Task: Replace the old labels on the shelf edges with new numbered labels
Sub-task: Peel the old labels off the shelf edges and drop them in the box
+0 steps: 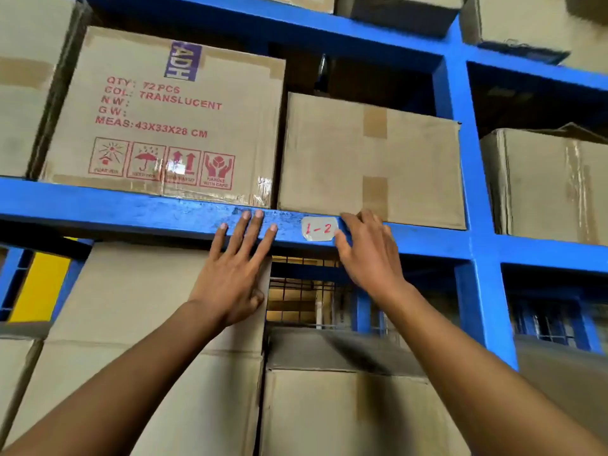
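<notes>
A small white label [318,229] with "1-2" in red sits on the front edge of the blue shelf beam [148,212]. My right hand [368,255] is at the label's right side, with index finger and thumb at its right edge; whether they pinch it is unclear. My left hand [237,261] lies flat with straight, spread fingers pressed on the beam, a short way left of the label.
Cardboard boxes fill the shelves: a printed one [164,116] and a plain one [371,159] above the beam, more below [148,324] and at the right [546,182]. A blue upright [467,192] stands to the right. A gap below the label shows a wire grille [299,291].
</notes>
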`<state>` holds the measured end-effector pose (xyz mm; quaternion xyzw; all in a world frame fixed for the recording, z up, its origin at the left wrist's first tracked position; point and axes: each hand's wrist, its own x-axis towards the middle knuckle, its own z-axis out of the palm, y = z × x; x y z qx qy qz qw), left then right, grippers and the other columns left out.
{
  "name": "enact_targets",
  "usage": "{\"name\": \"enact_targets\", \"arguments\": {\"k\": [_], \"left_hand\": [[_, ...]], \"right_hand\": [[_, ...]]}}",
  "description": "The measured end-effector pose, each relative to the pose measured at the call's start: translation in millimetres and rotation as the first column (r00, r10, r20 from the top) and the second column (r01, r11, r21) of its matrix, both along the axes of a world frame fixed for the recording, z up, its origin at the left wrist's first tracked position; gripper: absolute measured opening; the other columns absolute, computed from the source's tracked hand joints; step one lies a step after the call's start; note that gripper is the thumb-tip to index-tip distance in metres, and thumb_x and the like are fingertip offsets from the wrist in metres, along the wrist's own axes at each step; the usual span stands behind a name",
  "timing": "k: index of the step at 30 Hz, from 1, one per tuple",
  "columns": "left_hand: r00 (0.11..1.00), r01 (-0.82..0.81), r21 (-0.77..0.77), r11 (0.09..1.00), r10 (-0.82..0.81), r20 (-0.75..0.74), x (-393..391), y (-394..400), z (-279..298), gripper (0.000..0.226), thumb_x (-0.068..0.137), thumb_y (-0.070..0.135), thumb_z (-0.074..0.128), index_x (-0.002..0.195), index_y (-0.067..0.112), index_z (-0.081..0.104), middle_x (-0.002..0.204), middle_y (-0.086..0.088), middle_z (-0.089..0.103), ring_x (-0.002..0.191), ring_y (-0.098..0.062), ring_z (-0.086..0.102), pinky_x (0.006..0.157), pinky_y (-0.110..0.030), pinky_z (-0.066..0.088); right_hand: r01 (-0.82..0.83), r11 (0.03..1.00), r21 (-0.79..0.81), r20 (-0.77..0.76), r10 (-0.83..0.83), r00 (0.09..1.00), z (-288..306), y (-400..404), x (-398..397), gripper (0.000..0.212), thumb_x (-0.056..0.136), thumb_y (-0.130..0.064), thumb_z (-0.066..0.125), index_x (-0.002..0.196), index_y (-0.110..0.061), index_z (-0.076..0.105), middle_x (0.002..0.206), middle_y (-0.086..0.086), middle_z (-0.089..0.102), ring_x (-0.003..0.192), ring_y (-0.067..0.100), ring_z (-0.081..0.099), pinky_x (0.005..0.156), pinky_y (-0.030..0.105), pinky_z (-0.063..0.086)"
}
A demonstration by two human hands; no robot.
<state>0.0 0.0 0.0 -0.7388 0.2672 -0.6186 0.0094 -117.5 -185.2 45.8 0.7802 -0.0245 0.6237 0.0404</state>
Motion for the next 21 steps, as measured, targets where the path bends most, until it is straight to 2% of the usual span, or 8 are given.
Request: {"name": "enact_targets", "arguments": {"k": [3, 9, 14, 17, 21], "left_hand": [[0.999, 0.02, -0.017, 1.0, -0.019, 0.035, 6.3, 2.0, 1.9, 0.111, 0.07, 0.043, 0.061, 0.147, 0.018, -0.015, 0.156, -0.013, -0.016, 0.142, -0.032, -0.018, 0.115, -0.05, -0.007], [0.996, 0.026, -0.022, 0.999, -0.024, 0.082, 15.4, -0.6, 0.1, 0.107, 0.072, 0.043, 0.056, 0.146, 0.018, -0.017, 0.156, -0.013, -0.016, 0.143, -0.03, -0.017, 0.115, -0.05, -0.008], [0.994, 0.038, -0.024, 0.999, -0.035, 0.102, 18.0, 0.3, 0.3, 0.104, 0.072, 0.041, 0.054, 0.146, 0.018, -0.016, 0.156, -0.013, -0.014, 0.143, -0.03, -0.015, 0.115, -0.05, -0.006], [0.994, 0.03, -0.027, 0.999, -0.027, 0.11, 19.1, 0.2, -0.3, 0.105, 0.072, 0.04, 0.055, 0.147, 0.018, -0.015, 0.157, -0.013, -0.013, 0.143, -0.03, -0.014, 0.115, -0.05, -0.006], [0.992, 0.009, -0.015, 1.0, -0.007, 0.124, 21.3, 2.2, 1.1, 0.105, 0.07, 0.038, 0.056, 0.147, 0.017, -0.011, 0.157, -0.014, -0.008, 0.144, -0.03, -0.009, 0.115, -0.049, -0.004]], "right_hand": [[-0.014, 1.0, 0.021, 0.063, 0.013, 0.998, 1.1, 1.8, 10.0, 0.036, 0.093, -0.027, 0.047, 0.127, -0.015, 0.05, 0.115, 0.011, 0.05, 0.107, 0.027, 0.047, 0.087, 0.042, 0.042], [0.005, 0.999, 0.032, 0.162, -0.01, 0.987, -3.5, 7.4, 21.7, 0.031, 0.094, -0.025, 0.047, 0.119, -0.012, 0.059, 0.11, 0.012, 0.053, 0.103, 0.025, 0.047, 0.082, 0.04, 0.04], [-0.136, 0.988, 0.078, 0.229, 0.115, 0.967, -1.9, 12.8, 26.7, 0.022, 0.091, -0.021, 0.052, 0.106, -0.009, 0.062, 0.108, 0.01, 0.056, 0.102, 0.021, 0.049, 0.077, 0.034, 0.041], [-0.19, 0.978, 0.09, 0.233, 0.164, 0.958, -1.1, 17.9, 27.9, 0.008, 0.087, -0.021, 0.056, 0.089, -0.014, 0.056, 0.1, 0.006, 0.057, 0.096, 0.019, 0.05, 0.073, 0.032, 0.037], [-0.27, 0.962, 0.031, 0.134, 0.264, 0.955, -10.3, 28.7, 29.8, 0.014, 0.082, -0.022, 0.055, 0.077, -0.019, 0.042, 0.08, -0.006, 0.045, 0.077, 0.014, 0.044, 0.068, 0.029, 0.034]]}}
